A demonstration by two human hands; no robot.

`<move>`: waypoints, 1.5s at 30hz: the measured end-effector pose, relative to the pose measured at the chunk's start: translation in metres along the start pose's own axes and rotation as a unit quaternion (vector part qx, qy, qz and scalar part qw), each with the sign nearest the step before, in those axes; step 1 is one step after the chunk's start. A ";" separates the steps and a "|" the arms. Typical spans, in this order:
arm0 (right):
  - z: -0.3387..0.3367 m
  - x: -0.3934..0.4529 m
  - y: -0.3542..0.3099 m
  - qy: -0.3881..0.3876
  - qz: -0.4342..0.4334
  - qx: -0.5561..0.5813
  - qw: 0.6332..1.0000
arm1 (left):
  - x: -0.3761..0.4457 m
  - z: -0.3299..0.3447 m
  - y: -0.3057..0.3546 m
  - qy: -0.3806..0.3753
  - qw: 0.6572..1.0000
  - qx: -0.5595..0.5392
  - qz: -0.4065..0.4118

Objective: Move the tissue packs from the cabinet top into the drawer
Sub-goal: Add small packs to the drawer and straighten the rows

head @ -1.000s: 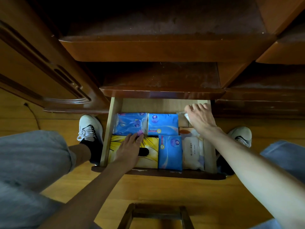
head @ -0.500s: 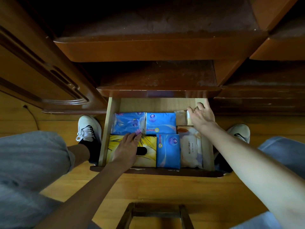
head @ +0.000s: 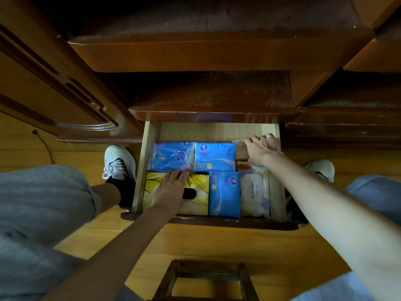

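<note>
While the drawer point(head: 149, 170) hangs pulled out below the cabinet top point(head: 212, 92), it looks nearly full, so the job now seems to be settling packs so they lie flat and leave room. Largest first: the yellow tissue box point(head: 197, 203) sits front left with the left hand point(head: 171, 190) resting flat on it, fingers straight, tips touching the crinkled blue pack point(head: 171, 156) behind. Two smooth blue packs point(head: 214, 156) fill the middle. The white wipes pack point(head: 256, 192) lies front right. The right hand point(head: 261, 149) presses a small pack point(head: 238, 144), mostly hidden, into the back right corner; whether it grips it I cannot tell. Best pushed down evenly, not crammed.
</note>
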State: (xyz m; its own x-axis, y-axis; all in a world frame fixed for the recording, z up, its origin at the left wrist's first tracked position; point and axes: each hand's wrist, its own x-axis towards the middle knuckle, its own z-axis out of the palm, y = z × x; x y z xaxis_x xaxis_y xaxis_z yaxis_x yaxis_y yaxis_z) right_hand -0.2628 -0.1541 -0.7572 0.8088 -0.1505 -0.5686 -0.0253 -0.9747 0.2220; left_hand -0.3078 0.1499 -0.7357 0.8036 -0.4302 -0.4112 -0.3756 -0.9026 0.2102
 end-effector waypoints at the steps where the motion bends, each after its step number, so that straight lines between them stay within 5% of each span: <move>1: 0.001 -0.001 -0.003 -0.006 -0.001 0.020 1.000 | 0.000 -0.001 0.000 -0.006 1.000 0.002 0.001; 12: -0.003 0.010 -0.012 -0.051 0.002 0.023 0.998 | -0.002 -0.003 -0.003 -0.013 1.000 -0.004 0.003; 25: -0.001 -0.004 -0.007 0.082 -0.030 0.050 0.995 | -0.005 -0.007 0.000 -0.017 1.000 0.001 0.006; 39: 0.014 0.030 -0.017 0.068 0.039 0.046 0.996 | 0.005 -0.001 -0.001 -0.026 0.999 0.032 -0.011; 45: -0.010 -0.011 -0.010 0.132 0.029 0.083 0.987 | 0.002 -0.005 -0.003 -0.045 0.999 0.023 -0.010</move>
State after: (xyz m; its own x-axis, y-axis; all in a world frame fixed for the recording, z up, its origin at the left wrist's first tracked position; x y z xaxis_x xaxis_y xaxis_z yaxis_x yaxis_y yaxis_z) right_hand -0.2656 -0.1413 -0.7449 0.9273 -0.1806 -0.3279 -0.1547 -0.9825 0.1038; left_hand -0.3021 0.1518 -0.7327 0.7672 -0.4091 -0.4940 -0.3821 -0.9101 0.1602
